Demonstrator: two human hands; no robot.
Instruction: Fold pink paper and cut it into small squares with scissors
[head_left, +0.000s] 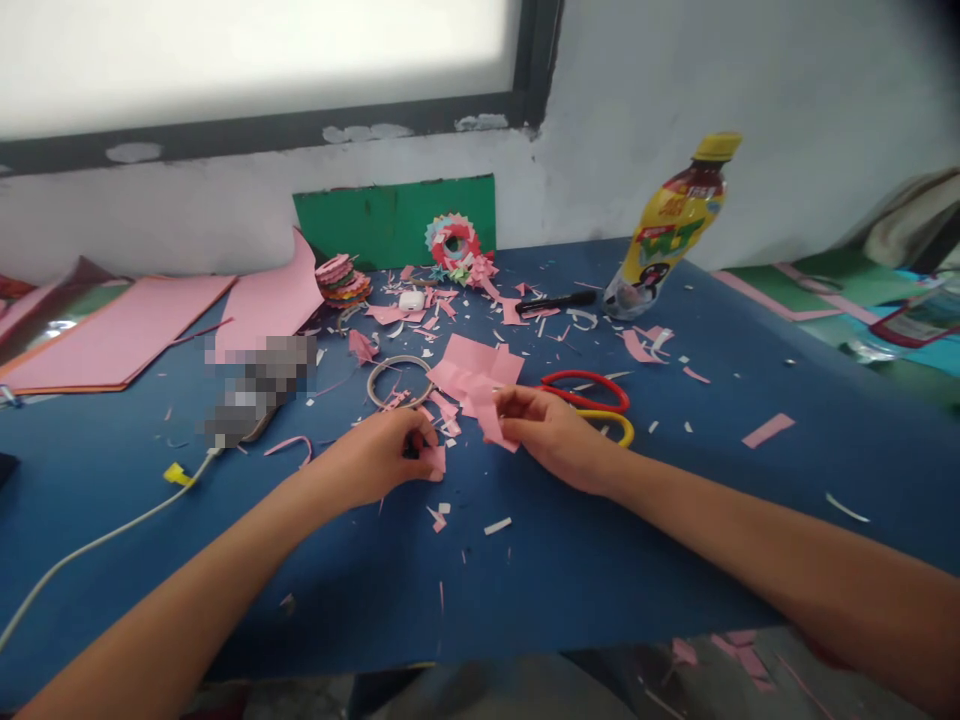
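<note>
Between thumb and fingers, my left hand [394,455] pinches a small pink paper piece [434,461] just above the table. To its right, my right hand [551,430] is closed on a pink paper strip [498,425]. Beyond that strip lie folded pink paper pieces [469,365], overlapping one another. Partly behind my right hand are scissors [589,390] with one red and one yellow handle loop. A roll of tape [400,382] lies flat just past my left hand.
The blue table [360,600] is strewn with paper scraps. A yellow-capped drink bottle [667,235] leans at the back right, near a black marker [555,303]. Left are a blurred-out device [262,390] with a white cable [112,537] and pink sheets [120,330]. A paper wreath [452,243] stands behind.
</note>
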